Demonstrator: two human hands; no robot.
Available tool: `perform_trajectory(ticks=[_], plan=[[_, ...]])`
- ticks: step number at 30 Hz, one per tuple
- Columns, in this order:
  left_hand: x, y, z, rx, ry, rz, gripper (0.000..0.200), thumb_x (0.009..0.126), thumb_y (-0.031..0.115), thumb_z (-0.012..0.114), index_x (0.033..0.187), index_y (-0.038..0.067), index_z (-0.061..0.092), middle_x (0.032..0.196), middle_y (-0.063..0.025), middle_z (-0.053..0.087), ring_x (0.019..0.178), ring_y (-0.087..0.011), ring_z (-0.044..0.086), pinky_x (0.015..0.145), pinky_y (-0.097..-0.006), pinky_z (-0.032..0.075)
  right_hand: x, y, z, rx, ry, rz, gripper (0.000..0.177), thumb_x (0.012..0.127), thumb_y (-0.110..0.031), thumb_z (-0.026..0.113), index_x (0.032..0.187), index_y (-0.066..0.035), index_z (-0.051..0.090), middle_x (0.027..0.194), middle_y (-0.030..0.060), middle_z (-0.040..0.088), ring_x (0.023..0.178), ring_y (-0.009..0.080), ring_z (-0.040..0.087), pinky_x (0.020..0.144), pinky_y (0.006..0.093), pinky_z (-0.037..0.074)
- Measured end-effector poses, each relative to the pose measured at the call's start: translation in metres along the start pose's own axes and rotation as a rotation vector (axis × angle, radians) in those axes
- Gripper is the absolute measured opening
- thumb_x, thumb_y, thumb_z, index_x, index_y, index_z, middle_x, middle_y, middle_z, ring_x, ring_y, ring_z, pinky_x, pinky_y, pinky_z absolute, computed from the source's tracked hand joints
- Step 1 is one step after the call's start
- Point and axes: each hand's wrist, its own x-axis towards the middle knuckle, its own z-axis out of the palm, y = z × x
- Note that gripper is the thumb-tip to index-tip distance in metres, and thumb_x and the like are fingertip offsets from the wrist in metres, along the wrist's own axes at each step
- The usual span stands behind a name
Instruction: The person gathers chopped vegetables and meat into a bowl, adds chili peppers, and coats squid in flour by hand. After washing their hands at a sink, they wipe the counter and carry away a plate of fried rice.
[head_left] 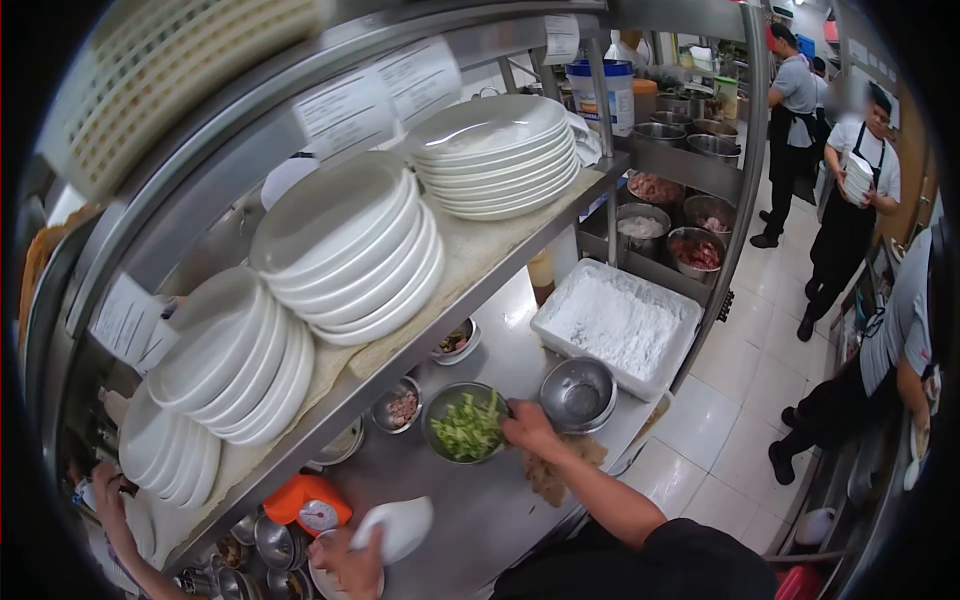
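My left hand (352,568) grips a white dish (398,528), blurred by motion, low in the view above the steel counter (450,535). Partly under that hand is another pale round dish (322,582). A metal bowl of chopped green vegetables (466,425) stands on the counter, and my right hand (530,428) is closed at its right rim. Just right of this hand are empty metal bowls (578,392) and a brown crumpled cloth or paper (550,475). An orange scale (300,500) stands left of my left hand.
Stacked white plates (340,245) fill the shelf (500,250) above. A tub of white powder (618,318) stands at the counter's right end. A co-worker's hand (108,490) reaches in at far left. Several people stand right, one holding plates (857,180).
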Motion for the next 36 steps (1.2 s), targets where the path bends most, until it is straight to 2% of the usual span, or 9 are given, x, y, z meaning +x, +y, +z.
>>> perform_trajectory(ticks=[3,5,11,18,26,30,32,34,36], plan=[[-0.019,0.08,0.06,-0.266,-0.379,0.086,0.053,0.063,0.047,0.074,0.053,0.001,0.048,0.058,-0.0151,0.054,0.048,-0.0315,0.052,0.042,-0.0404,0.041,0.026,-0.004,-0.003,-0.063,-0.025,-0.051,0.025,0.076,-0.015,0.05,0.091,0.004,0.055,0.074,0.0245,0.06,0.066,0.0344,0.062,0.063,0.0411,0.048],[-0.037,0.099,0.114,-0.161,-0.168,0.465,0.049,0.062,0.042,0.076,0.052,0.005,0.045,0.053,-0.0106,0.05,0.046,-0.028,0.049,0.041,-0.0386,0.039,0.042,0.011,0.004,-0.118,-0.053,-0.075,0.025,0.076,-0.015,0.05,0.092,0.004,0.055,0.075,0.0252,0.06,0.067,0.0347,0.062,0.064,0.0417,0.048],[-0.067,0.137,0.181,-0.195,-0.247,0.687,0.037,0.064,0.034,0.075,0.063,0.008,0.049,0.059,-0.0059,0.052,0.057,-0.0238,0.052,0.054,-0.036,0.041,0.061,0.074,0.031,-0.122,-0.213,-0.112,0.023,0.072,-0.012,0.052,0.086,0.006,0.056,0.077,0.0259,0.06,0.074,0.0405,0.059,0.072,0.0444,0.048],[-0.09,0.164,0.173,-0.129,-0.228,0.558,0.011,0.07,0.01,0.065,0.076,0.005,0.058,0.07,-0.0098,0.057,0.068,-0.0266,0.055,0.079,-0.0382,0.039,0.062,0.103,0.041,-0.1,-0.128,-0.251,0.025,0.071,-0.011,0.055,0.088,0.007,0.054,0.08,0.0287,0.058,0.077,0.0437,0.057,0.07,0.0475,0.047],[-0.206,0.117,0.144,-0.305,-0.59,-0.474,0.018,0.06,-0.003,0.053,0.074,0.005,0.06,0.063,-0.0116,0.06,0.051,-0.0308,0.056,0.049,-0.0375,0.045,0.022,0.072,-0.008,-0.087,0.015,-0.337,0.046,0.074,-0.02,0.06,0.108,0.007,0.046,0.1,0.0288,0.051,0.093,0.0433,0.051,0.081,0.0473,0.041],[-0.184,0.174,0.128,-0.482,-0.636,-0.301,0.024,0.06,-0.002,0.056,0.082,0.006,0.062,0.056,-0.0099,0.059,0.043,-0.0284,0.055,0.046,-0.0382,0.046,-0.016,0.076,-0.021,-0.154,-0.284,-0.52,0.04,0.078,-0.023,0.059,0.109,0.0,0.049,0.111,0.0213,0.047,0.103,0.035,0.047,0.084,0.0434,0.04],[-0.159,0.201,0.124,0.081,-1.158,0.048,0.031,0.064,0.007,0.06,0.094,0.006,0.061,0.076,-0.0113,0.064,0.064,-0.0256,0.061,0.06,-0.0384,0.049,-0.036,0.09,-0.022,-0.116,-0.376,-0.627,0.036,0.08,-0.022,0.057,0.109,-0.002,0.05,0.114,0.0187,0.046,0.106,0.0326,0.047,0.084,0.0422,0.04],[-0.161,0.199,0.131,0.062,-0.878,0.66,0.033,0.071,0.017,0.056,0.102,0.006,0.058,0.1,-0.0132,0.06,0.088,-0.0263,0.058,0.076,-0.0402,0.047,-0.052,0.101,-0.026,0.03,-0.43,-0.907,0.033,0.083,-0.026,0.054,0.109,-0.005,0.051,0.111,0.0151,0.049,0.105,0.0296,0.045,0.086,0.0416,0.038],[-0.149,0.212,0.116,-0.599,-1.062,0.073,0.03,0.079,0.021,0.047,0.103,0.007,0.059,0.118,-0.0141,0.051,0.106,-0.0271,0.05,0.086,-0.0432,0.04,-0.06,0.127,-0.021,-0.042,-0.465,-0.936,0.031,0.085,-0.026,0.05,0.108,-0.005,0.052,0.11,0.0162,0.05,0.105,0.0292,0.045,0.088,0.0409,0.038]])
